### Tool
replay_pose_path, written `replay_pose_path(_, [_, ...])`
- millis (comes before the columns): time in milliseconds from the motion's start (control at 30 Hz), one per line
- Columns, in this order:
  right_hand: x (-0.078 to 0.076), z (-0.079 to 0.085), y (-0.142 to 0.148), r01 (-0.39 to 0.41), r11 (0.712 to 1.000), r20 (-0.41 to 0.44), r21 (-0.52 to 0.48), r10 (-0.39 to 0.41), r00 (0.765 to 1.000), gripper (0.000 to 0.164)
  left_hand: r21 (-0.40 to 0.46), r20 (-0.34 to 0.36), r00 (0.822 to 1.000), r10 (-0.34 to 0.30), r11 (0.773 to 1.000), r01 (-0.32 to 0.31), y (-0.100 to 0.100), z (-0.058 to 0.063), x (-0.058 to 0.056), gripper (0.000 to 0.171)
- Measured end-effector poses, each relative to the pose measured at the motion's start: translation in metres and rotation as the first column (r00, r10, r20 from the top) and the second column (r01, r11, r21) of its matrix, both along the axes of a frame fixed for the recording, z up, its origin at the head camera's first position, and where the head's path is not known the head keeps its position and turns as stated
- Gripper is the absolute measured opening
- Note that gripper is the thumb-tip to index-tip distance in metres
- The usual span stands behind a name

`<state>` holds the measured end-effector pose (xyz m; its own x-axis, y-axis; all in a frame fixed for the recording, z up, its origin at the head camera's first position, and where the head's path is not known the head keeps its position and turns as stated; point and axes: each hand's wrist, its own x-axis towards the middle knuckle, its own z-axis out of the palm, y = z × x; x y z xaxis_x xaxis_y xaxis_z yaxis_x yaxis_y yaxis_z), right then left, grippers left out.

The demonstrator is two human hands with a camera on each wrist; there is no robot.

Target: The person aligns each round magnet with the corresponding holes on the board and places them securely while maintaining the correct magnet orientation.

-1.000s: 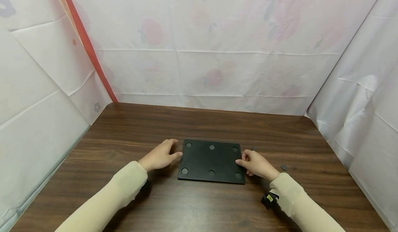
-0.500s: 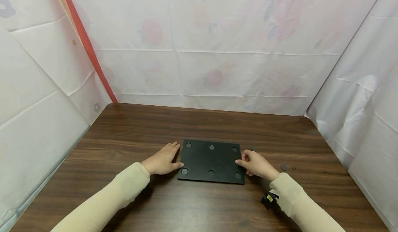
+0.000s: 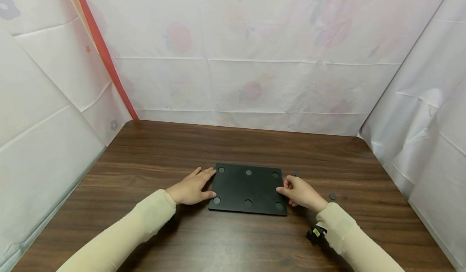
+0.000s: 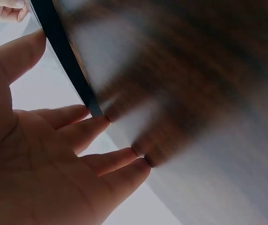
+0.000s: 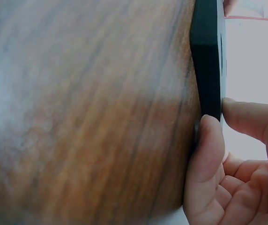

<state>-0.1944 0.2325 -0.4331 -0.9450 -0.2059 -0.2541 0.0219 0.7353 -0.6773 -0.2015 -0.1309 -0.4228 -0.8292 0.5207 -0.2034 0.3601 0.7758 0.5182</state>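
Observation:
A flat black rectangular board [image 3: 247, 188] lies on the brown table, with several round recesses along its two long edges. My left hand [image 3: 191, 187] rests at the board's left edge, fingers spread and mostly straight, thumb and fingertips touching it. In the left wrist view, that hand's fingertips meet the board's side [image 4: 68, 56] and the tabletop. At the right edge, my right hand [image 3: 300, 192] pinches the board, its thumb on top and a bent finger against the side; the other fingers are curled. The right wrist view shows this thumb [image 5: 246, 117] on the board's upper face.
A small dark disc [image 3: 332, 196] lies on the table [image 3: 182, 239] right of the right hand. Another dark disc [image 3: 297, 175] is partly visible just behind that hand. White patterned cloth [image 3: 255, 53] hangs at the back and both sides.
My left hand has shifted slightly toward me and right, its thumb lower along the board's left edge and its fingers now against it. The right hand and board look unmoved.

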Motion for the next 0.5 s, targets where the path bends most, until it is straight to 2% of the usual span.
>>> replay_pose_path(233, [0.0, 0.002, 0.0, -0.001, 1.0, 0.001, 0.001, 0.001, 1.0, 0.031, 0.04, -0.053, 0.998, 0.039, 0.999, -0.036, 0.004, -0.002, -0.006, 0.07])
replay_pose_path(500, [0.0, 0.002, -0.001, 0.002, 1.0, 0.006, 0.01, -0.002, 1.0, 0.03, 0.056, -0.041, 0.997, 0.059, 0.997, -0.057, 0.004, -0.004, -0.011, 0.068])
